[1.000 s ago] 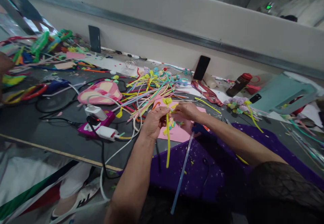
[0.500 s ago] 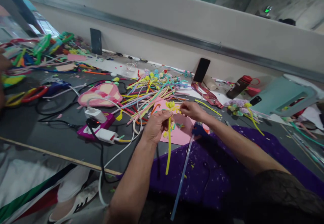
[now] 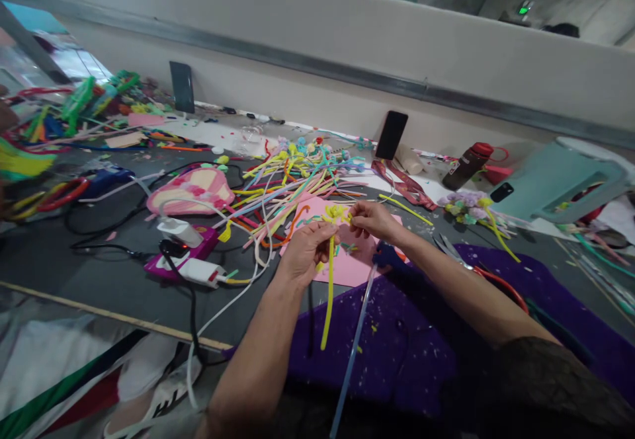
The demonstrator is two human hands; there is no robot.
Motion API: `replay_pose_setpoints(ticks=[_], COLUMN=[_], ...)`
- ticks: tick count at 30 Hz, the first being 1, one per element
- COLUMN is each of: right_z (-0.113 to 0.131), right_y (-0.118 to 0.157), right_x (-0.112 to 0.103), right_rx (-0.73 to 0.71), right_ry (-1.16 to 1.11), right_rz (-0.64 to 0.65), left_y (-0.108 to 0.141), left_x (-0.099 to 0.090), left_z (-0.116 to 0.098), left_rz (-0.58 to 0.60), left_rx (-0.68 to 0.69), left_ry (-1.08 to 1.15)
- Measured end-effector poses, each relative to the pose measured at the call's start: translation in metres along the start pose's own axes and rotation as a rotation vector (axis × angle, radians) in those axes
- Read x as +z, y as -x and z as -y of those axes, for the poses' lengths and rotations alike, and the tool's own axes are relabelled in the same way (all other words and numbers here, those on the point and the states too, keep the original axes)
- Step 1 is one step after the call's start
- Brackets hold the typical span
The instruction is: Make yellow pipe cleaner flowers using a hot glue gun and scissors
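Observation:
My left hand (image 3: 303,252) pinches a yellow pipe-cleaner flower (image 3: 334,213) just under its looped head. Its fuzzy yellow stem (image 3: 328,307) hangs down below the fingers. On the flower's right side, my right hand (image 3: 373,219) is closed, fingertips pinched at a petal's edge; the exact grip is partly hidden. Beneath both hands lies a pink sheet (image 3: 347,270) with small yellow and green scraps. A dark blue glue gun (image 3: 389,255) rests by the sheet's right edge, a long translucent glue stick (image 3: 352,353) running from it towards me.
Many coloured pipe cleaners (image 3: 292,191) lie heaped behind the sheet. Left are a purple power strip (image 3: 201,254) with cables and a pink pad (image 3: 193,191). Red-handled scissors (image 3: 501,285) lie by my right forearm on purple cloth (image 3: 387,333). A phone (image 3: 391,135) and bottle (image 3: 469,164) stand behind.
Both hands stay at the flower; the right hand has shifted slightly. The view has moved a little, and the scissors beside my right forearm now show more fully.

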State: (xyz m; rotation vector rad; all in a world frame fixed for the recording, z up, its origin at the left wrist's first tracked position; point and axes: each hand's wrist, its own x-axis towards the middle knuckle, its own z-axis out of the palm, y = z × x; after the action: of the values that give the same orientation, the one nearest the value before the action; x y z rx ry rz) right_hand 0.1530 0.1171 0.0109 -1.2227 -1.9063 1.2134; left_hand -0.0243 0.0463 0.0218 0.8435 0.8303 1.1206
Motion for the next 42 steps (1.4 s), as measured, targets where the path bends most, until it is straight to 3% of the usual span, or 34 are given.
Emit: replay_pose_setpoints(ticks=[9,18,26,31,38,42], right_z=[0.006,0.038,0.042,0.040,0.030,0.024], right_y=[0.000,0.040,0.053,0.059,0.066,0.065], right_x=[0.003,0.012,0.015,0.009,0.000,-0.001], right_rx=[-0.037,-0.041,-0.059,0.033,0.170,0.193], right_ry=[-0.035,-0.090,-0.042,-0.173,-0.645,-0.693], right_rz=[-0.034,-0.022,-0.061,-0.032,0.235,0.209], left_y=[-0.002,-0.002,-0.004,-0.002,0.003,0.004], left_x=[-0.003,0.003,0.002,0.006,0.010,0.010], left_z=[0.003,0.006,0.013,0.012,0.013,0.015], left_rz=[-0.019,-0.038,0.037,0.113,0.185,0.205], left_rx=[-0.001,-0.044,-0.133,-0.152,-0.232,-0.252], left_ry=[0.014,-0.007,-0.074,-0.112,-0.084,-0.090])
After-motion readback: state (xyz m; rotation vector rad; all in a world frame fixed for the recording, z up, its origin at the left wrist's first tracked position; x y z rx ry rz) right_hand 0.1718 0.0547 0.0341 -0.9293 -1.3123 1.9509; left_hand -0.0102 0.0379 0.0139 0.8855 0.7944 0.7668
